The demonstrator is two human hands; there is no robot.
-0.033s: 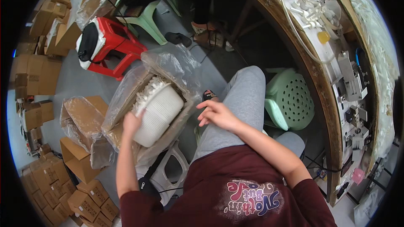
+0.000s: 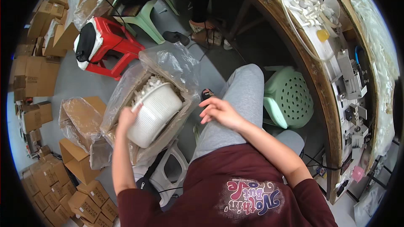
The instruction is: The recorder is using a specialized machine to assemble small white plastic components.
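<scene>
A white ribbed plastic basket (image 2: 155, 115) lies tipped on its side in a cardboard box (image 2: 110, 127) lined with clear plastic. Small white parts (image 2: 152, 85) are heaped at its far, open side; their exact kind is too small to tell. My left hand (image 2: 128, 117) is closed at the basket's left rim, its fingertips partly hidden there. Over my grey-trousered thigh, beside the box, hovers my right hand (image 2: 222, 112). It is empty, with the fingers loosely bent and apart.
A red stool (image 2: 111, 48) with a black and white pad stands beyond the box, a green stool (image 2: 290, 97) to my right. The workbench (image 2: 313, 73) curves along the right with metal fixtures. Cardboard boxes (image 2: 44, 180) are stacked at left. Another person sits at the far side.
My left hand has shifted slightly left, and the basket has moved a little the same way. My right hand has risen slightly, with its fingers curled a bit more.
</scene>
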